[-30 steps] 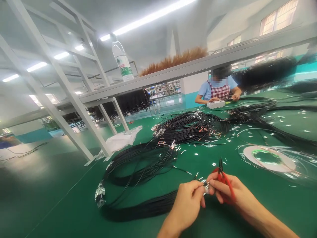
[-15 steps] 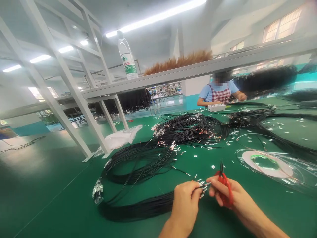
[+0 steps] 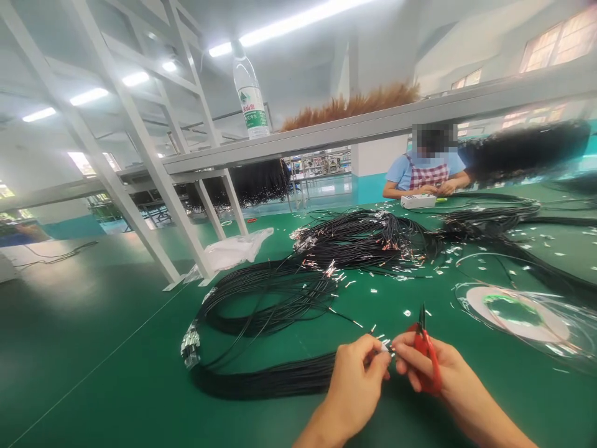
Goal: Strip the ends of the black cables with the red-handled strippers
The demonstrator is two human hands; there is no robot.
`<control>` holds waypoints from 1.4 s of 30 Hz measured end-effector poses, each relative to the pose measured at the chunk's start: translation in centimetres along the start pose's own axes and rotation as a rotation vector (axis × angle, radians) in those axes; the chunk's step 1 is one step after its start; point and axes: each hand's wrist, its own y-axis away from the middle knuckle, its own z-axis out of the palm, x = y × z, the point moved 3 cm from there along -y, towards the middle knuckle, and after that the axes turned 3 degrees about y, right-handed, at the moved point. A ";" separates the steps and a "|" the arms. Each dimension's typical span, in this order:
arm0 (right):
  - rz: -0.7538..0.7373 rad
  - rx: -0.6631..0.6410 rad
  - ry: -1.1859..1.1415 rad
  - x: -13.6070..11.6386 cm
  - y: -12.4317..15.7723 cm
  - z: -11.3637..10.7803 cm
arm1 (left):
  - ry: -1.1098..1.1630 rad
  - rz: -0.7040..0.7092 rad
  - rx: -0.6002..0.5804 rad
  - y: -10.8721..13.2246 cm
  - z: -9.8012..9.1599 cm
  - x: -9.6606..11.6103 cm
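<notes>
My left hand [image 3: 357,382] is closed around the end of a bundle of black cables [image 3: 265,381]. Light and coppery cable tips [image 3: 383,342] poke out beyond its thumb and fingers. Just to the right, my right hand [image 3: 438,367] keeps red-handled scissors [image 3: 426,358] in its palm, dark blades pointing up and away. Its thumb and forefinger pinch close to the cable tips; whether a single tip is between them is too small to tell. The bundle curves left to a silvery, shiny band of ends [image 3: 190,342] and loops back.
More black cables [image 3: 354,239] lie piled beyond, with small white scraps scattered about. A white reel [image 3: 517,314] with loose clear strands lies at right. A metal rack [image 3: 153,180] with a water bottle [image 3: 252,102] stands over the green table [image 3: 116,311]. Across it sits a co-worker [image 3: 426,171].
The view has shifted slightly left. My left thumb has moved forward over the cable tips, covering more of them. The co-worker's two hands have come together.
</notes>
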 end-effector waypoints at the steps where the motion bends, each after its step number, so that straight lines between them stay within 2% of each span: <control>1: 0.006 -0.001 0.006 0.0 0.1 0.1 | 0.007 0.002 0.005 0.0 0.0 -0.1; 7: 0.021 0.083 -0.001 -0.4 0.7 0.5 | 0.102 0.004 -0.009 -0.2 0.3 -0.5; 16: 0.040 0.094 0.057 0.4 0.1 0.9 | 0.213 -0.062 0.001 -0.5 0.1 -0.4; 19: 0.031 0.051 0.158 0.8 0.2 1.1 | 0.285 -0.066 0.055 -0.8 -0.5 -0.6; 23: 0.101 -0.082 0.256 1.9 0.4 1.4 | 0.331 -0.068 0.155 -1.1 -1.3 -0.7; 28: 0.118 -0.218 0.366 2.7 0.5 1.6 | 0.352 -0.075 0.154 -1.0 -1.3 -0.3; 35: 0.141 -0.247 0.398 2.9 0.6 1.7 | 0.351 -0.078 0.117 -0.8 -1.3 0.0; 42: 0.112 -0.189 0.442 3.9 0.4 1.5 | 0.333 -0.076 0.102 -0.8 -1.4 0.0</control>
